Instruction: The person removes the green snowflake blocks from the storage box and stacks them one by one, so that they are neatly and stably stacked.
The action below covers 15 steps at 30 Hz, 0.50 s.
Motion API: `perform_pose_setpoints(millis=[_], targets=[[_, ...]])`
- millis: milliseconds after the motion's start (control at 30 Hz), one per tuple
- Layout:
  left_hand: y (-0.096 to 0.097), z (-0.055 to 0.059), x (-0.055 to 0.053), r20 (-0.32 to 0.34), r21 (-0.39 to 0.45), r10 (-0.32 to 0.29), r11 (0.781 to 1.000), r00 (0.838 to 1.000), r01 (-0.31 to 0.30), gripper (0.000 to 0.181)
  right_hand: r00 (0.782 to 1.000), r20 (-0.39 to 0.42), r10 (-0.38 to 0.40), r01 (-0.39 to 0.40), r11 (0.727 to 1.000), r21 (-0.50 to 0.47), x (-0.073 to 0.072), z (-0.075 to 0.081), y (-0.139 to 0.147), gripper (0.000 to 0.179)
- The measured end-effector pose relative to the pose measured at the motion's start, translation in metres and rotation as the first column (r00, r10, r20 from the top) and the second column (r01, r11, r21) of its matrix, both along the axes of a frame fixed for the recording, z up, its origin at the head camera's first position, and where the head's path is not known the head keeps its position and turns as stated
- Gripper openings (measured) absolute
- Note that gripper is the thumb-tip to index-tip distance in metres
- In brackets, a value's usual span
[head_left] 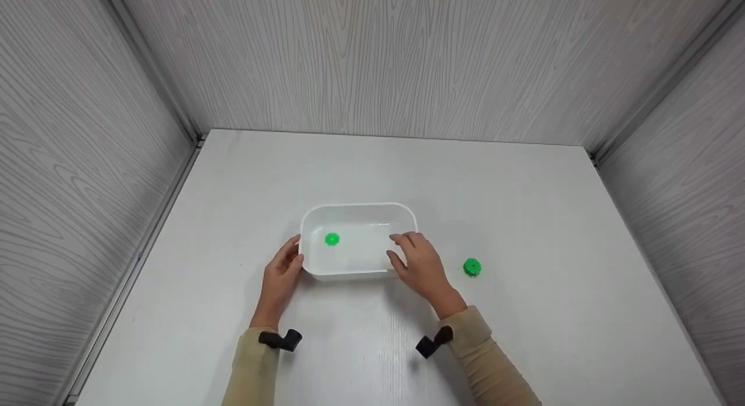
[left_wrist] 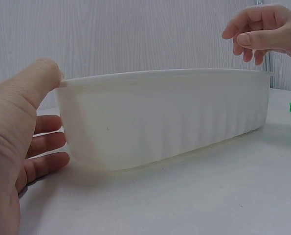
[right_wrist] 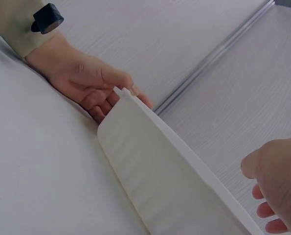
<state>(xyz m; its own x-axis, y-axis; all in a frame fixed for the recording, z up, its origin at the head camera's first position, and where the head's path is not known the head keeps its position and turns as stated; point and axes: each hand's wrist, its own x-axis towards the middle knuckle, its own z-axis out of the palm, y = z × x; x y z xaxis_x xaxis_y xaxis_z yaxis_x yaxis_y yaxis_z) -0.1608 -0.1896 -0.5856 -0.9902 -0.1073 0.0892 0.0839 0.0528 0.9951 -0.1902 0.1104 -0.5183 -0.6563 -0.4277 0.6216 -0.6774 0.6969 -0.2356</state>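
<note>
A white rectangular plastic basin (head_left: pixel 352 275) stands on the table. My left hand (head_left: pixel 283 278) holds its left end, the thumb at the rim and the other fingers against the outer wall below, as the left wrist view shows. Inside the basin, left of its middle, lies a small flat green disc (head_left: pixel 332 239) with a notched edge. Over the basin's right end hangs my right hand (head_left: pixel 420 263), its fingers loosely bent and apart, with nothing between them. A thicker green round piece (head_left: pixel 472 267), also notched, lies on the table to the right of that hand.
The white tabletop (head_left: pixel 553 313) runs out around the basin on every side. Pale wood-grain panels (head_left: pixel 372 63) close it in at the back, left and right. Dark wrist cameras (head_left: pixel 280 339) sit on both beige sleeves.
</note>
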Motion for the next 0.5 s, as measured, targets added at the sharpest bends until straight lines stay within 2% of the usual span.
perform_pose_setpoints(millis=[100, 200, 333, 400, 500], targets=[[0.000, 0.004, 0.001, 0.009, 0.036, -0.018, 0.999, 1.000, 0.018, 0.045, 1.000, 0.010, 0.003, -0.003, 1.000, -0.012, -0.003, 0.000, -0.006, 0.027], [0.001, 0.014, 0.005, 0.005, 0.056, -0.038, 0.998, 0.999, 0.038, 0.045, 1.000, 0.025, 0.010, -0.010, 1.000, -0.016, -0.006, 0.000, -0.013, 0.026], [0.003, 0.025, 0.009, -0.003, 0.040, -0.045, 0.998, 0.999, 0.045, 0.046, 0.999, 0.037, 0.037, -0.036, 0.999, -0.017, -0.011, 0.001, -0.021, 0.026], [0.003, 0.024, 0.008, -0.001, 0.043, -0.039, 0.998, 0.999, 0.039, 0.046, 0.998, 0.043, 0.049, -0.048, 0.999, -0.017, -0.014, 0.001, -0.026, 0.026], [0.002, 0.016, 0.005, 0.001, 0.049, -0.025, 0.998, 1.000, 0.025, 0.045, 0.997, 0.050, 0.058, -0.057, 0.998, -0.009, -0.019, 0.001, -0.032, 0.026]])
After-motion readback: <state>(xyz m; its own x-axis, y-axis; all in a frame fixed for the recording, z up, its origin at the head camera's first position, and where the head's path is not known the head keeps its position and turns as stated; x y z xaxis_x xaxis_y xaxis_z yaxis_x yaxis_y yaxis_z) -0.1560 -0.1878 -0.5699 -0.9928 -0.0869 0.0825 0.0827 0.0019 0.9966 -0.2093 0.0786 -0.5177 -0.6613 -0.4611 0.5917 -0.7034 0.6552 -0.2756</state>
